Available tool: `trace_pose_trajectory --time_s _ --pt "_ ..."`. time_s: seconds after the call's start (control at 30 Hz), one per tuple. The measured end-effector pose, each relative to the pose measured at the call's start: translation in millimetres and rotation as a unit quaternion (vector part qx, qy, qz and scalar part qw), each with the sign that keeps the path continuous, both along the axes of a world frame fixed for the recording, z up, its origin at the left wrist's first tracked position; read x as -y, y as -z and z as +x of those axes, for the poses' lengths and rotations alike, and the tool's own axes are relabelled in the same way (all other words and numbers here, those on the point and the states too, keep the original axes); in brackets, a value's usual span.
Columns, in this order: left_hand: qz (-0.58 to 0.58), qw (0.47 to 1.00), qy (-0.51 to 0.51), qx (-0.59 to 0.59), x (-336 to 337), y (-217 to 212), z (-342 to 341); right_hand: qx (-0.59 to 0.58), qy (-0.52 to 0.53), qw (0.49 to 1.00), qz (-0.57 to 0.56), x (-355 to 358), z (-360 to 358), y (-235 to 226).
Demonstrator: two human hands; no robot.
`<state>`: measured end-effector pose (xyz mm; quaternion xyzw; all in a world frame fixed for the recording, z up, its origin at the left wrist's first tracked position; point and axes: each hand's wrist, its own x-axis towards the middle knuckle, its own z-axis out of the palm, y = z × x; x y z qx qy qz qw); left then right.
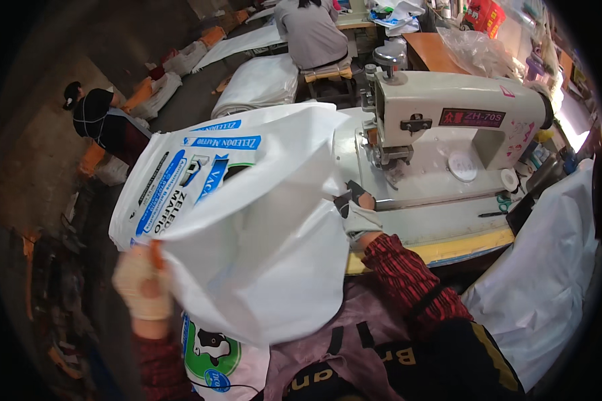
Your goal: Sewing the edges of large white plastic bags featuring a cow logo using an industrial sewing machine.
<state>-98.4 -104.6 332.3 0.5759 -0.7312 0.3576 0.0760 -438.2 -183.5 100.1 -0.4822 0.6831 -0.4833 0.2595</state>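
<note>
A large white woven plastic sack (261, 254) with blue and black print spreads across my lap and the left of the sewing table. My left hand (142, 284), in a pale glove and smeared by motion, is closed on the sack's left edge, with something orange at its fingertips. At the sack's right edge, my right hand (360, 215), gloved in white with dark fingers, grips the plastic just in front of the sewing machine (441, 110). Its sewing head stands right behind that hand. More printed sacks (130, 207) lie under the raised one.
Green-handled scissors (505, 200), a white thread spool (509, 179) and a white disc (461, 166) lie on the machine table. White sheeting (542, 281) hangs at the right. Stacked white sacks (257, 83) stand behind. One person (311, 33) sits ahead; another (104, 120) is at the left.
</note>
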Motion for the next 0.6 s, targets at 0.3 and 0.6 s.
trace_pose_trajectory --time_s 0.3,0.6 --pt "0.175 0.900 0.392 0.074 115.8 59.6 -169.5 -0.174 -0.146 0.949 -0.218 -85.8 15.6 -45.7" --pt "0.252 0.385 0.157 -0.874 163.9 13.2 -210.3 -0.156 -0.065 0.964 -0.203 -129.7 -39.5 19.0"
